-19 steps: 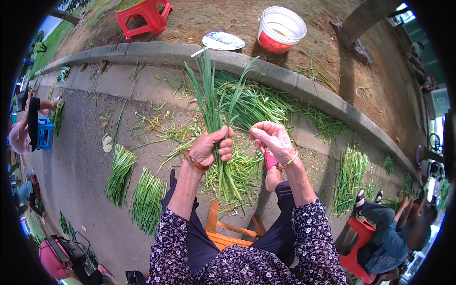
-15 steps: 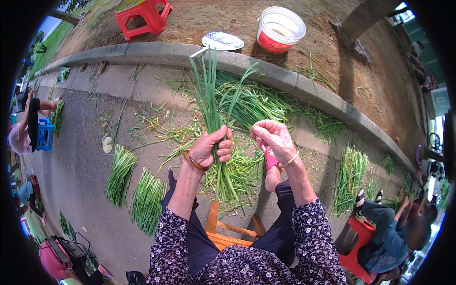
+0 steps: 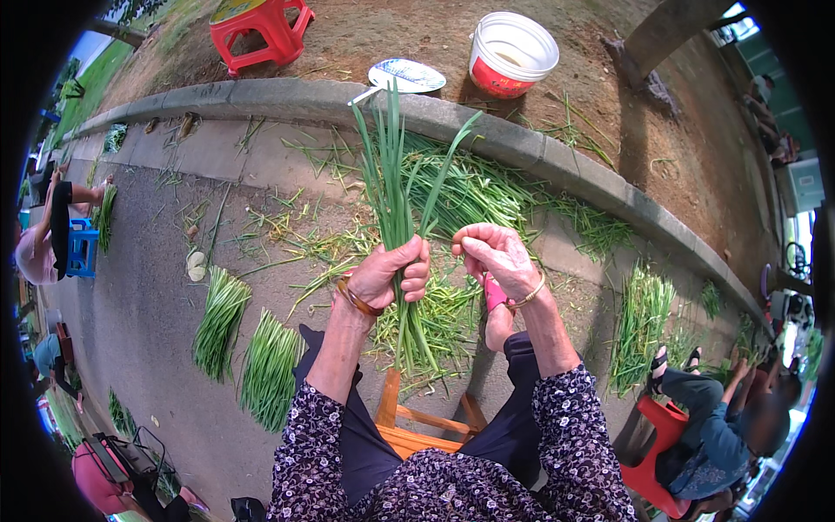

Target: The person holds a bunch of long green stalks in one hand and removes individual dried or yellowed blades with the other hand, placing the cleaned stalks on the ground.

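Rising from the curled fingers of the left hand (image 3: 396,274), one bunch of garlic chives (image 3: 391,196) is gripped above strewn yellow-green leaves (image 3: 448,317). The right hand's (image 3: 502,259) thumb and forefinger are brought together nearby; whether anything is pinched cannot be told. Two bundles (image 3: 271,374) are laid near left on grey asphalt (image 3: 174,348). Outdoors, one pile of greens (image 3: 491,191) is heaped beside a concrete curb (image 3: 261,97); one bucket (image 3: 513,56) and one red stool (image 3: 261,36) are set on soil (image 3: 600,43) beyond.

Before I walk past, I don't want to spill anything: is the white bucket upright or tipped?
Upright: the bucket stands on the dirt beyond the curb, its open mouth facing up.
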Available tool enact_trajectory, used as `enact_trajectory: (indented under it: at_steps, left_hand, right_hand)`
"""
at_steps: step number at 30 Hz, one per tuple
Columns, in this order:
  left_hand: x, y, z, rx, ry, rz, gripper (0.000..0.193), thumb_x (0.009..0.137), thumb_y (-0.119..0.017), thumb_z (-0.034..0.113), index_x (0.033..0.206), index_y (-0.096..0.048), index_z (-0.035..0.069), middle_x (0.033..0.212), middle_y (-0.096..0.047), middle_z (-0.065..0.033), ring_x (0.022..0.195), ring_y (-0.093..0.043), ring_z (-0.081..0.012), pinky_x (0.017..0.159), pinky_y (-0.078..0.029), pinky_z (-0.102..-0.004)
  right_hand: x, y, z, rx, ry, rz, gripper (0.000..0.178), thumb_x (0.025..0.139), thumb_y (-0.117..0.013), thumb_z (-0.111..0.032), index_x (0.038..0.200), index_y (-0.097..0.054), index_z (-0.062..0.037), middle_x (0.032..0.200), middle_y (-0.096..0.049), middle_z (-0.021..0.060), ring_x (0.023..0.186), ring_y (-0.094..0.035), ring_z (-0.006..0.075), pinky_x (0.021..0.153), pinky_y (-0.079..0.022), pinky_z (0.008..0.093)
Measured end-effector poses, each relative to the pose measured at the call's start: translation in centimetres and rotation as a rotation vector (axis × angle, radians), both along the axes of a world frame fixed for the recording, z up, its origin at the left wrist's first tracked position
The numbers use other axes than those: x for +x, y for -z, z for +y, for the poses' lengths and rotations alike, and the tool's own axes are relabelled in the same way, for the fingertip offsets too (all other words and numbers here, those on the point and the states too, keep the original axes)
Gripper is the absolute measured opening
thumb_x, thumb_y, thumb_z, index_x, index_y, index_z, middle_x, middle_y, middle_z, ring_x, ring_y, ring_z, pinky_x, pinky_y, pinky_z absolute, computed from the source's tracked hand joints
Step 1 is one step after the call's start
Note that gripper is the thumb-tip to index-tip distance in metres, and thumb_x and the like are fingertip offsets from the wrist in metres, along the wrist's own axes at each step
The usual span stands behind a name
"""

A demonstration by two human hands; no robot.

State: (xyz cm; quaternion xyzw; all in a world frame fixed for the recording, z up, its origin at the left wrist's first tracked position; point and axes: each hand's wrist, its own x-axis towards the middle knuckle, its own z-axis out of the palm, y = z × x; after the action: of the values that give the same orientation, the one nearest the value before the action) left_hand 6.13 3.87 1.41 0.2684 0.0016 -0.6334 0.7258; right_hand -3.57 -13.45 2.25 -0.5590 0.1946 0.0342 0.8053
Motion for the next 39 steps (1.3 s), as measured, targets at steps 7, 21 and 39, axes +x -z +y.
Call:
enact_trajectory:
  at_steps: [7, 21, 39]
  left_hand:
    - [-0.4, -0.5, -0.2, 0.056, 0.029, -0.168, 0.025, 0.087, -0.045, 0.028, 0.081, -0.046, 0.004, 0.057, -0.041, 0.0007, 0.047, -0.041, -0.0091, 0.044, -0.038, -0.0232]
    - [-0.6, -0.8, -0.2, 0.090, 0.082, -0.168, 0.024, 0.087, -0.045, 0.027, 0.079, -0.048, 0.005, 0.057, -0.040, 0.0023, 0.045, -0.036, -0.0060, 0.043, -0.036, -0.0218]
    - [-1.6, -1.0, -0.7, 0.056, 0.148, -0.246, 0.046, 0.083, -0.052, 0.019, 0.122, -0.028, 0.014, 0.068, -0.040, 0.0009, 0.053, -0.037, -0.0074, 0.043, -0.033, -0.0209]
  right_hand:
    - [0.0, 0.2, -0.1, -0.031, -0.052, 0.008, 0.018, 0.082, -0.053, -0.016, 0.089, -0.056, 0.0002, 0.073, -0.060, 0.0037, 0.048, -0.049, 0.0035, 0.039, -0.038, 0.0155]
    - [0.3, -0.8, -0.1, 0.097, 0.113, 0.008, 0.021, 0.081, -0.056, -0.016, 0.094, -0.055, -0.0001, 0.075, -0.058, 0.0043, 0.052, -0.050, 0.0052, 0.042, -0.040, 0.0162]
    - [0.6, -1.5, 1.6, 0.170, -0.240, -0.091, 0.047, 0.076, -0.059, -0.036, 0.107, -0.050, -0.0010, 0.095, -0.054, 0.0017, 0.085, -0.047, 0.0090, 0.081, -0.036, 0.0261]
